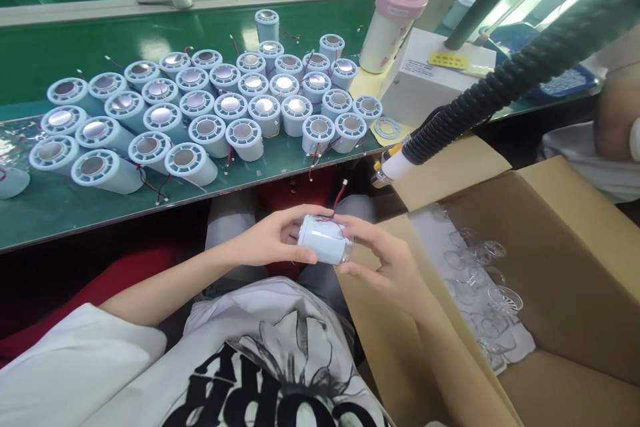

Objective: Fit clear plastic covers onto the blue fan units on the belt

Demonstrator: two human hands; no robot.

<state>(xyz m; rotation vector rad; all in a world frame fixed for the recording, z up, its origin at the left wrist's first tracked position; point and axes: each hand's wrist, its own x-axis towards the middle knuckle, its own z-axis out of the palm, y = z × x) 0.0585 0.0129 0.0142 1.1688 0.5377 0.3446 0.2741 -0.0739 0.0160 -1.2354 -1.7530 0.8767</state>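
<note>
Between my two hands, above my lap, is a light blue plastic cylinder lying on its side. My left hand wraps its left end, thumb below and fingers over the top. At the other end, my right hand pinches a clear plastic cap that sits against the cylinder. A red and black wire with a small white connector sticks up from the cylinder. On the green bench in front stand several like blue cylinders with round silvery centres, many trailing thin wires.
To my right an open cardboard box holds several clear plastic parts. A black coiled hose with a white-tipped tool hangs over the bench edge. A pink-topped bottle stands by a grey-white stand. Another person's arm shows at far right.
</note>
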